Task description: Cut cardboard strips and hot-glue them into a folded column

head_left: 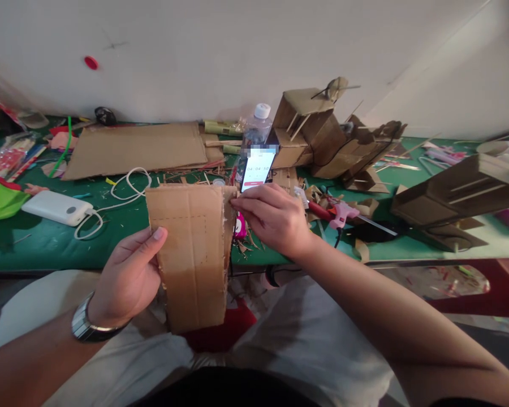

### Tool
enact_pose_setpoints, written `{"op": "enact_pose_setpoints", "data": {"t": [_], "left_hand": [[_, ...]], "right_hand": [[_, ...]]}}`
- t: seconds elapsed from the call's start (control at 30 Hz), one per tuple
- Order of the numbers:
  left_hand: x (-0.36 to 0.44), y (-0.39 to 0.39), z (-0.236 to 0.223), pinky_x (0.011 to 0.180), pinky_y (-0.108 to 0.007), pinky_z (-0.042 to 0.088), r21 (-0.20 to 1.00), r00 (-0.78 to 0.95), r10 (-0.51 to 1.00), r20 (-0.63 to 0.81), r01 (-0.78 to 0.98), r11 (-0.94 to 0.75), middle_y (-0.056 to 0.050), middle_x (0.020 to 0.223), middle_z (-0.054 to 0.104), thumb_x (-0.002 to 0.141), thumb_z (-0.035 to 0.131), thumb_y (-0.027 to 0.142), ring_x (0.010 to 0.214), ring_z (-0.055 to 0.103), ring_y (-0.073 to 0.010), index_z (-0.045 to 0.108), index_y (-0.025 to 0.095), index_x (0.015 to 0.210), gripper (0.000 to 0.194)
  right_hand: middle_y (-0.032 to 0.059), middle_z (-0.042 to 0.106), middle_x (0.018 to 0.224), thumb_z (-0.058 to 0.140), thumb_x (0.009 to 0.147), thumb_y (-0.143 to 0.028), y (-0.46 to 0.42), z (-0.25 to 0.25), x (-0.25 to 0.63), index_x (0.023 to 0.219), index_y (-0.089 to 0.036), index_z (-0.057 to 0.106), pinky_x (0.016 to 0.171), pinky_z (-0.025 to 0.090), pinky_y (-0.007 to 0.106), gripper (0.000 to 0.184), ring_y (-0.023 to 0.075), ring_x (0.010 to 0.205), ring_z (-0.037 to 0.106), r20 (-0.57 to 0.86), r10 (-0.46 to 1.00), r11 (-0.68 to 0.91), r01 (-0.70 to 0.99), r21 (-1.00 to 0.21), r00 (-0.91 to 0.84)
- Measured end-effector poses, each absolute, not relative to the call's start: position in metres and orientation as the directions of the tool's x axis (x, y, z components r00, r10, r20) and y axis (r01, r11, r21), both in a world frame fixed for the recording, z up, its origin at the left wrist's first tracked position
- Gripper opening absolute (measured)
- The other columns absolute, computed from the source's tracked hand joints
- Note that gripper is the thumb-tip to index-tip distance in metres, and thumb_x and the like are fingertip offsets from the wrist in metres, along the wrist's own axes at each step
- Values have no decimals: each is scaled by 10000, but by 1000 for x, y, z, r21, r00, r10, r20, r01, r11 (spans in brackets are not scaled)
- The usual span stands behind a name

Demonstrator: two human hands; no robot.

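A brown cardboard piece [190, 260] with ragged cut edges and a dashed line on its face hangs upright over my lap, at the table's front edge. My left hand [131, 271] grips its left side, thumb on the front and the other fingers hidden behind. At the upper right corner, my right hand [275, 217] pinches the folded side strip of the cardboard between thumb and fingers. Just beyond that hand, a phone [258, 168] with a lit timer screen leans against a clear bottle [258, 124] with a white cap.
On the green table [123, 249] a white power bank [57, 207] with a cable lies left. A flat cardboard sheet [136, 148] lies behind it. Cardboard models [301, 124] stand at the back right, near a pink glue gun [343, 213]. Scraps litter the middle.
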State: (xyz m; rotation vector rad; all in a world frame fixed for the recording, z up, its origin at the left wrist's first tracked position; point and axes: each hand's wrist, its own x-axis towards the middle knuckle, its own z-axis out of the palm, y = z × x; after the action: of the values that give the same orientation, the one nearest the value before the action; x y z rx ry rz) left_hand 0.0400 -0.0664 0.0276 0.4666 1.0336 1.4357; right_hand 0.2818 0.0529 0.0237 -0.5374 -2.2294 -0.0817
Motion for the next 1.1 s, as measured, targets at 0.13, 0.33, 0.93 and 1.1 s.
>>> {"op": "enact_pose_setpoints", "data": {"t": [0.13, 0.33, 0.93, 1.1], "left_hand": [[40, -67, 27, 1099, -495, 563, 804, -178, 939, -293, -578, 141, -97, 1180, 813, 827, 839, 286, 1273, 688, -335, 833, 221, 995, 180], [42, -66, 27, 1077, -493, 579, 799, -166, 928, -334, -572, 185, -105, 1154, 819, 837, 828, 307, 1257, 698, -332, 830, 212, 1019, 205], [40, -53, 40, 1193, -491, 483, 844, -371, 916, -152, -531, -75, -72, 1082, 835, 919, 721, 214, 1383, 606, -300, 829, 205, 988, 128], [41, -57, 39, 1184, -507, 491, 838, -328, 926, -184, -545, -26, -99, 1153, 819, 907, 744, 235, 1375, 612, -326, 826, 184, 1039, 163]], "right_hand": [[92, 729, 1051, 555, 1007, -116, 52, 22, 277, 1105, -207, 688, 831, 559, 412, 188, 235, 953, 681, 688, 385, 891, 442, -103, -615], [124, 646, 1019, 424, 1011, -64, 51, 21, 271, 1007, -175, 597, 788, 520, 402, 206, 236, 893, 591, 594, 440, 879, 459, -131, -673], [101, 685, 1004, 528, 1009, -127, 45, 15, 273, 973, -171, 632, 799, 563, 342, 119, 191, 917, 662, 585, 536, 842, 333, -424, -609], [17, 750, 920, 661, 973, -207, 54, 9, 273, 1051, -201, 688, 719, 561, 296, 83, 144, 787, 707, 591, 661, 750, 409, -519, -462]]}}
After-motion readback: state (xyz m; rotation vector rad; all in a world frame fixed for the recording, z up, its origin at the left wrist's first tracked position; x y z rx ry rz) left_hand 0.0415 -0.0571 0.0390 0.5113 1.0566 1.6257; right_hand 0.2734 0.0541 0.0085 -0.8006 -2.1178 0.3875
